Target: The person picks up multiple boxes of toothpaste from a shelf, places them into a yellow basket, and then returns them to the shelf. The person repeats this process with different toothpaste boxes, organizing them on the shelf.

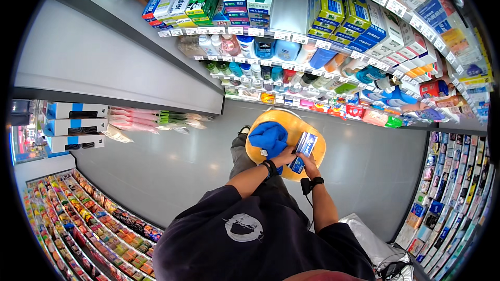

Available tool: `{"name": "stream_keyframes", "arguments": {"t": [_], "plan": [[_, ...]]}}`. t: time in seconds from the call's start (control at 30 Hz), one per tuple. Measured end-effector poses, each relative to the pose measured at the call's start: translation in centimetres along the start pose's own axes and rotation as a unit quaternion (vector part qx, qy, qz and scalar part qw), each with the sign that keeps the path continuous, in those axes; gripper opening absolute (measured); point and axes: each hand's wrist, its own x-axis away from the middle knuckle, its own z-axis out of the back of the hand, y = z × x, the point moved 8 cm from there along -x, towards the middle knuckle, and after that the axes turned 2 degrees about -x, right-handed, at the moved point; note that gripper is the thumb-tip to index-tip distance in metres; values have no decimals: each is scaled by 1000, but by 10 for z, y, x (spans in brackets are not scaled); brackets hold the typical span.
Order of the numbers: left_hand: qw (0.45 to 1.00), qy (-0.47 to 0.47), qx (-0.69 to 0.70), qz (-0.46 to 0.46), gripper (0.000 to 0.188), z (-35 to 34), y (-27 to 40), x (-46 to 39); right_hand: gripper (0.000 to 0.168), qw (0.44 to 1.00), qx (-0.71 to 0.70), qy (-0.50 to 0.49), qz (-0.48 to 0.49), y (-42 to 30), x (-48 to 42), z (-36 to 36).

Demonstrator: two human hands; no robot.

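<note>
Both my hands are low in front of me, over the yellow wooden seat of a stool [262, 121]. Blue-and-white cartons [306, 144], apparently toothpaste boxes, are between them, tilted, with printing on their faces. My right hand [309, 165] grips the cartons from the near right side. At their left edge, the fingers of my left hand [284, 157] touch them; its fingertips are partly hidden. A crumpled bright blue cloth [268, 138] with a small white tag lies on the seat, just beyond my left hand. How many cartons I hold is hard to tell.
Ahead stands a shelf unit with toothpaste boxes [203, 2], green-and-blue cartons [327, 6] and bottles [287, 50]. Snack racks [97, 222] curve at lower left, another packed rack [433, 203] at right. A silvery bag [365, 230] with cables sits behind my right arm.
</note>
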Motion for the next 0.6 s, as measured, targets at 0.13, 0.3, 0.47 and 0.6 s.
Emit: {"name": "stream_keyframes", "arguments": {"t": [0.13, 0.3, 0.47, 0.6], "plan": [[998, 0, 53, 17, 56, -1, 0, 8, 52, 998, 45, -22, 36, -31, 13, -12], [998, -18, 47, -34, 74, 2, -1, 13, 52, 995, 83, -37, 40, -66, 36, -8], [998, -12, 6, -68, 85, 51, 94, 55, 53, 991, 95, -69, 59, -106, 57, -30], [997, -21, -24, -74, 96, 87, 140, 82, 72, 969, 169, -119, 135, -158, 65, -73]]}}
